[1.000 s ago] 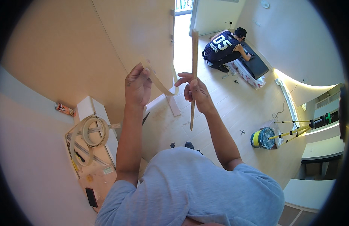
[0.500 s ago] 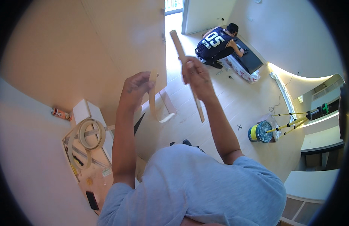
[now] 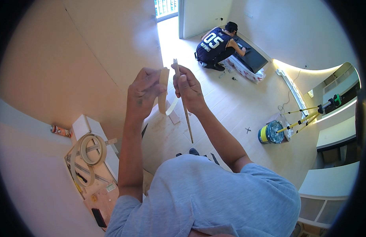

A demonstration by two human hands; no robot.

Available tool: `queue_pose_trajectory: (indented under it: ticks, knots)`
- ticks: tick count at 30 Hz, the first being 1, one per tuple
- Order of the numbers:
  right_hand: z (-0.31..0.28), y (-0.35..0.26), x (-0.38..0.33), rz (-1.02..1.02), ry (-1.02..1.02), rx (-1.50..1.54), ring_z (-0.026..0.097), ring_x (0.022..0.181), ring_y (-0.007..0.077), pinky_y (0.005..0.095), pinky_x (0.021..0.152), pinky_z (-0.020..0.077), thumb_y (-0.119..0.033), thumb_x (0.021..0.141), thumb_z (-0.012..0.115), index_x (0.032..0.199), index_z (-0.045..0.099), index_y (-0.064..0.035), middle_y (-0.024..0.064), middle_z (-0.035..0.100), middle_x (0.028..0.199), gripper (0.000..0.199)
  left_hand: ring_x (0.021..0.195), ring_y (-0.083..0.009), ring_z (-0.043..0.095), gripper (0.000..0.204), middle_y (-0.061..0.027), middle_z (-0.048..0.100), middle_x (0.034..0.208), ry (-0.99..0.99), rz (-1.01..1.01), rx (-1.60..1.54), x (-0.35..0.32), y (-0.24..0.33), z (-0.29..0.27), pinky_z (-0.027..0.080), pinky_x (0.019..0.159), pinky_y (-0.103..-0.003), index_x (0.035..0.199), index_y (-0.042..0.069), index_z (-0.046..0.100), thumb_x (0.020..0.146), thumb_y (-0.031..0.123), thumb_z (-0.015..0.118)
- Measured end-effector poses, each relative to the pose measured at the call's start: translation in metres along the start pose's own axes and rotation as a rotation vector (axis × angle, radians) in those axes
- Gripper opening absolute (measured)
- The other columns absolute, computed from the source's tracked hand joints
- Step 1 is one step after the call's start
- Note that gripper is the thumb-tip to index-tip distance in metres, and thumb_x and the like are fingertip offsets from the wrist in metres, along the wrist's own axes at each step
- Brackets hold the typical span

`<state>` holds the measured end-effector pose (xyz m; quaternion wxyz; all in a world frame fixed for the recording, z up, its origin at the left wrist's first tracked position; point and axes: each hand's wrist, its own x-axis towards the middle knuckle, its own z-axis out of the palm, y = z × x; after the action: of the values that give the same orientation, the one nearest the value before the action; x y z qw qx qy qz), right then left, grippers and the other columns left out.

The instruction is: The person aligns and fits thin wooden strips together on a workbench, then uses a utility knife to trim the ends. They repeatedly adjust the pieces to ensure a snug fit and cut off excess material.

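My left hand (image 3: 141, 96) is closed, pinching a short beige strip of flexible edging (image 3: 162, 93) by its upper part. The strip hangs down and its pale lower end curls to the right. Close beside it, my right hand (image 3: 191, 91) grips a long, thin wooden strip (image 3: 187, 118) near its top. That strip slants down toward my body, its lower end free. The tops of the two strips are near each other with a small gap between. Both hands are raised in front of a large beige panel (image 3: 107, 43) and the floor.
At my left, a coil of beige edging (image 3: 101, 156) lies on a cluttered board beside a white box (image 3: 96, 125) and a can (image 3: 60, 130). A bucket (image 3: 266, 134) and yellow-legged tripod (image 3: 309, 122) stand right. Ahead, a person (image 3: 216, 45) crouches at a black panel (image 3: 252, 59).
My right hand has moved left and slightly down, bringing the wooden strip closer to the edging and turning it more upright. My left hand stays nearly in place, and the view has shifted slightly.
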<state>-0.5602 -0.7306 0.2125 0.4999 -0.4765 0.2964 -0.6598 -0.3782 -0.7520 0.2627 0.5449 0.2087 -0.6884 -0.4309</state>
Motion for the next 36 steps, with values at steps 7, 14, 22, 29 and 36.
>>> queue_pose_trajectory:
  ticks: [7, 14, 22, 29, 36]
  knots:
    - [0.002, 0.001, -0.015, -0.033, 0.03, 0.073, 0.052, 0.086, 0.004, 0.0218, 0.075, 0.046, -0.034, 0.111, 0.06, 0.147, 0.053, -0.0049, -0.0025, 0.06, 0.106, 0.047, 0.1, -0.0115, 0.058, 0.04, -0.0029, 0.061, 0.111, 0.059, -0.077, -0.166, -0.008, -0.024, 0.028, 0.049, 0.089, -0.027, 0.13, -0.006, 0.07, 0.095, 0.012, 0.079]
    - [0.005, 0.004, -0.019, -0.025, 0.119, 0.187, 0.055, 0.099, 0.0046, 0.0237, 0.084, 0.0493, -0.024, 0.113, 0.056, 0.156, 0.05, -0.0046, -0.0017, 0.059, 0.12, 0.048, 0.095, -0.0111, 0.062, 0.036, -0.0022, 0.065, 0.105, 0.11, 0.002, -0.187, -0.019, -0.041, 0.047, 0.053, 0.082, -0.026, 0.13, -0.001, 0.073, 0.094, -0.004, 0.075]
    - [0.003, 0.005, -0.022, -0.03, 0.104, 0.221, 0.056, 0.116, 0.0061, 0.0232, 0.098, 0.0485, -0.02, 0.112, 0.057, 0.154, 0.052, -0.0024, -0.0004, 0.056, 0.129, 0.046, 0.091, -0.0095, 0.063, 0.032, -0.0015, 0.067, 0.102, 0.208, 0.026, 0.087, -0.022, -0.028, 0.059, 0.053, 0.078, -0.024, 0.125, -0.002, 0.075, 0.093, -0.005, 0.076]
    - [0.007, 0.008, -0.028, -0.054, 0.089, 0.181, 0.054, 0.109, 0.0058, 0.0234, 0.094, 0.0466, -0.018, 0.112, 0.056, 0.151, 0.056, -0.0005, -0.0005, 0.052, 0.117, 0.043, 0.092, -0.0109, 0.064, 0.026, -0.0048, 0.069, 0.102, 0.276, 0.039, -0.034, -0.029, -0.032, 0.057, 0.054, 0.079, -0.024, 0.115, -0.004, 0.075, 0.09, -0.009, 0.078]
    - [0.011, 0.013, -0.032, -0.013, 0.099, 0.171, 0.053, 0.117, 0.008, 0.0257, 0.101, 0.0439, -0.016, 0.112, 0.053, 0.153, 0.054, 0.0003, 0.0007, 0.054, 0.126, 0.044, 0.09, -0.0102, 0.063, 0.018, -0.0041, 0.07, 0.101, 0.301, 0.093, 0.021, -0.035, -0.034, 0.056, 0.053, 0.08, -0.024, 0.108, -0.005, 0.075, 0.091, -0.005, 0.08]
